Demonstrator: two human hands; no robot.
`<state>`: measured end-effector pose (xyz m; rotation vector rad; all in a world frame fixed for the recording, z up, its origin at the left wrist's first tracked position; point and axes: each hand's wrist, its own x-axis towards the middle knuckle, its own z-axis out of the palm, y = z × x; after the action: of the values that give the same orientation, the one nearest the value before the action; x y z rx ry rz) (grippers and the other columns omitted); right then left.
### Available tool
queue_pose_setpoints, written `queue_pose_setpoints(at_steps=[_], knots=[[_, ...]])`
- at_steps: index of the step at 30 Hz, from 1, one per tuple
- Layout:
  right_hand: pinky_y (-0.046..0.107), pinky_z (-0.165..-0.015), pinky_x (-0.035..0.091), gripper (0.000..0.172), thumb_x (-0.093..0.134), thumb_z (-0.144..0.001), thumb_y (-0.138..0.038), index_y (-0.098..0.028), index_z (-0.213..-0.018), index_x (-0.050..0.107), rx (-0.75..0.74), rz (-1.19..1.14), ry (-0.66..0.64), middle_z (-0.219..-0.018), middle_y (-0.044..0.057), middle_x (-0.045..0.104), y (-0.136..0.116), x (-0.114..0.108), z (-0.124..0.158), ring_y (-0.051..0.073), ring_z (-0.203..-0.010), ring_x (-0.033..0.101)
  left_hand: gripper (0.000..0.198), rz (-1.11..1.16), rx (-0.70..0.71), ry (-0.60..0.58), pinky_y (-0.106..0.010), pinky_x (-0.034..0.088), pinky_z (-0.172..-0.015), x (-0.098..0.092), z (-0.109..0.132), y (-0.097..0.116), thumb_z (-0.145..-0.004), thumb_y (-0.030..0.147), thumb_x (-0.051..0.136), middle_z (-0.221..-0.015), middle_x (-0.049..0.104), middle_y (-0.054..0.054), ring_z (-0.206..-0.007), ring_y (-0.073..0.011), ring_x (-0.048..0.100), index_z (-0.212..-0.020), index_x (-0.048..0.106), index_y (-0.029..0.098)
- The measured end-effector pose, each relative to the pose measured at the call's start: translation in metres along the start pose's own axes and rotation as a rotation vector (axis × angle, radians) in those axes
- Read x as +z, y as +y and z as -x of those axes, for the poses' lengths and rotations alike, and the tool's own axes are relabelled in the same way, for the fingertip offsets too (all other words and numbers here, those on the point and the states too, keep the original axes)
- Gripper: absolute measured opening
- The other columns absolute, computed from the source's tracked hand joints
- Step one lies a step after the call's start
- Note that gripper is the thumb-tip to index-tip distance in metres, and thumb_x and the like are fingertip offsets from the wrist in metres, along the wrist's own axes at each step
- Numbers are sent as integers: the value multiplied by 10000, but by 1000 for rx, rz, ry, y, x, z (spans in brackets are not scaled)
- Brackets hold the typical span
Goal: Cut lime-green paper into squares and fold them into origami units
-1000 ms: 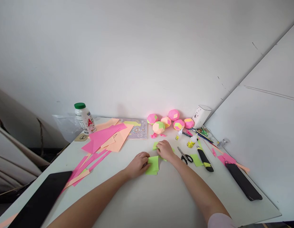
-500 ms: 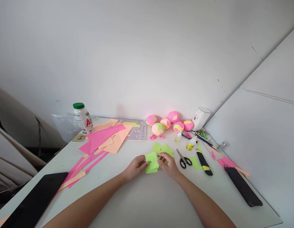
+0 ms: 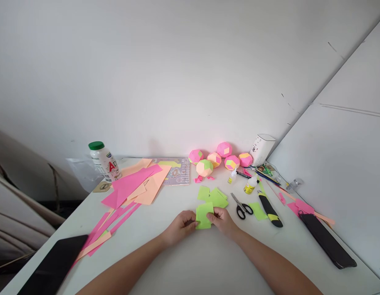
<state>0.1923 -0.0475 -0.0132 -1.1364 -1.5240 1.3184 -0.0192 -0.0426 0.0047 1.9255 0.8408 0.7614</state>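
Note:
Between my hands is a small stack of green paper squares (image 3: 204, 216). My left hand (image 3: 183, 226) pinches its left edge between thumb and fingers. On the right edge my right hand (image 3: 222, 221) grips the same stack, thumb on the front and fingers behind. Just beyond lie more green paper pieces (image 3: 217, 197), partly overlapping on the table. Black-handled scissors (image 3: 241, 207) rest to the right of my right hand, with a single green paper square (image 3: 258, 211) beside them.
A black and yellow utility knife (image 3: 270, 209) and small glue bottles (image 3: 250, 185) lie to the right. Several folded paper balls (image 3: 204, 168) sit by the wall. Pink and peach sheets (image 3: 128, 186), a green-capped bottle (image 3: 104, 163) and a black tablet-like slab (image 3: 53, 266) occupy the left.
My right hand has closed on the right edge of the green stack, where its fingers were loosely beside it before. The stack sits more squared up and slightly lower; the view has shifted a little.

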Motion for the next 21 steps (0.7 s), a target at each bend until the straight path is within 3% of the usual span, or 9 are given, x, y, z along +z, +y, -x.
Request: queue_pose_setpoints(at_steps=[6, 9, 21], knots=[[229, -474, 256, 363, 639, -755, -503, -176, -680, 500, 1, -66, -5, -564, -64, 346, -2, 0, 2, 94, -511, 317, 381, 201, -125, 17, -219, 354, -557, 0, 1, -11, -850, 498, 485, -655, 453, 21, -602, -106, 400, -658, 433, 173], [226, -479, 241, 353, 654, -744, -494, -170, -698, 524, -1, -76, -23, -578, -64, 349, -7, 1, 4, 91, -520, 306, 408, 243, -131, 24, -215, 350, -559, -1, 1, -12, -851, 522, 472, -640, 432, 27, -596, -103, 390, -643, 407, 177], [222, -501, 268, 323, 638, -761, -457, -150, -694, 566, -37, -42, -52, -593, -55, 390, -14, 3, 5, 90, -539, 314, 398, 238, -52, 34, -270, 437, -655, 0, 0, -10, -822, 509, 534, -742, 597, -44, -705, -155, 537, -656, 617, 157]])
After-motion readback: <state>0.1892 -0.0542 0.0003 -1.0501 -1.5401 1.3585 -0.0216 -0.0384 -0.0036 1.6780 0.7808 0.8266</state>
